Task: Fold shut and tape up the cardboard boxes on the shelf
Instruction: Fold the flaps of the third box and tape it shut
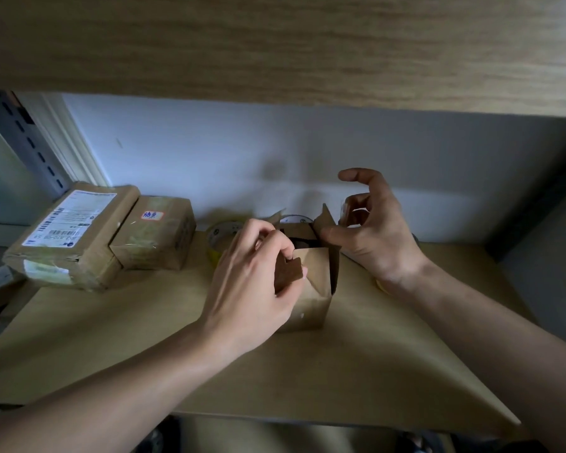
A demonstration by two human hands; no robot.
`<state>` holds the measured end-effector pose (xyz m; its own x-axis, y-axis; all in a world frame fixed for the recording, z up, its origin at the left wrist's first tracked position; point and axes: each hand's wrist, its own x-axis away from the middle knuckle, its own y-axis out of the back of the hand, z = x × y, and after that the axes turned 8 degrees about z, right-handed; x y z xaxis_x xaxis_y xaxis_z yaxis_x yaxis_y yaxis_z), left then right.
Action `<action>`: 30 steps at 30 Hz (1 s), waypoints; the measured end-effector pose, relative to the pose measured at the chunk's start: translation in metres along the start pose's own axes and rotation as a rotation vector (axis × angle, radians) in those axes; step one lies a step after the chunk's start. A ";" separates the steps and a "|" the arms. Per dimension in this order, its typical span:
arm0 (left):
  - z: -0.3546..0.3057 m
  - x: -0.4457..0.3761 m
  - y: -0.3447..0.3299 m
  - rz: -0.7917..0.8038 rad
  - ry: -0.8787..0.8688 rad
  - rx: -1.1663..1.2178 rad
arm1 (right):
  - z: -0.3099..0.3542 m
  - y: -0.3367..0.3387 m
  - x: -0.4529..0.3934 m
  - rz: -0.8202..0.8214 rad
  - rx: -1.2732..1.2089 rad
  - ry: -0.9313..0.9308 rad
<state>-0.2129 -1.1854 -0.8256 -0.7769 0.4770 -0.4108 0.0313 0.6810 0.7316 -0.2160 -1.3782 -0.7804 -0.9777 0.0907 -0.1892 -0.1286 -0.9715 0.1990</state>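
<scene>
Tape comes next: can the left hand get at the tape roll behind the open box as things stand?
Probably yes, once freed. The left hand is pinching a flap of the small open box; the tape roll sits just behind its knuckles on the shelf, nothing between them.

Open box [311,289] mid-shelf [373,371], tape rolls [219,238] behind, two parcels [105,237] far left.
</scene>
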 end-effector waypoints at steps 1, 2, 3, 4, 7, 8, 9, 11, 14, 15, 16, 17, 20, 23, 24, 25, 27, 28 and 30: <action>0.000 0.000 0.001 0.001 0.000 0.008 | 0.000 0.000 0.000 0.007 0.002 -0.001; 0.000 0.000 0.001 -0.004 -0.002 0.003 | 0.000 0.000 0.000 0.014 0.004 -0.002; 0.001 0.000 0.002 -0.013 -0.003 -0.012 | 0.000 0.000 0.001 0.020 0.004 -0.001; 0.001 -0.001 0.003 -0.022 0.000 -0.030 | 0.000 0.000 0.001 0.026 0.005 0.000; 0.003 -0.003 0.005 -0.024 0.015 -0.047 | 0.001 0.000 0.002 0.047 0.007 0.008; 0.004 -0.002 0.005 -0.018 0.013 -0.049 | 0.002 0.000 0.002 0.055 0.005 0.009; 0.004 -0.002 0.005 -0.013 0.008 -0.053 | 0.002 0.000 0.003 0.063 0.002 0.009; 0.004 -0.001 0.005 -0.006 -0.002 -0.059 | 0.003 0.001 0.003 0.069 -0.002 0.010; 0.004 0.000 0.004 0.014 -0.015 -0.057 | 0.002 0.003 0.002 0.061 0.015 0.017; 0.005 0.000 0.004 0.022 -0.014 -0.053 | 0.001 0.003 0.002 0.059 0.016 0.019; 0.005 0.000 0.005 0.027 -0.010 -0.047 | 0.001 0.003 0.002 0.059 0.016 0.019; 0.005 -0.001 0.006 0.032 -0.009 -0.044 | 0.000 0.003 0.003 0.061 0.018 0.020; 0.007 0.000 0.007 0.056 -0.020 -0.051 | -0.001 0.003 0.004 0.068 0.031 0.024; 0.007 0.002 0.009 0.072 -0.011 -0.062 | 0.000 0.003 0.004 0.073 0.036 0.028; 0.008 0.002 0.009 0.081 -0.007 -0.058 | 0.000 0.003 0.003 0.075 0.034 0.028; 0.008 0.002 0.010 0.091 -0.008 -0.052 | 0.000 0.003 0.003 0.077 0.030 0.028; 0.010 0.002 0.011 0.107 -0.021 -0.047 | -0.001 0.003 0.003 0.082 0.024 0.033; 0.011 0.002 0.012 0.117 -0.026 -0.049 | -0.001 0.003 0.003 0.085 0.023 0.034; 0.014 0.001 0.014 0.152 -0.029 -0.066 | -0.001 0.002 0.003 0.091 0.020 0.034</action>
<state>-0.2045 -1.1677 -0.8237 -0.7477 0.5887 -0.3073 0.1050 0.5617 0.8206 -0.2190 -1.3800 -0.7819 -0.9793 -0.0055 -0.2022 -0.0433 -0.9708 0.2360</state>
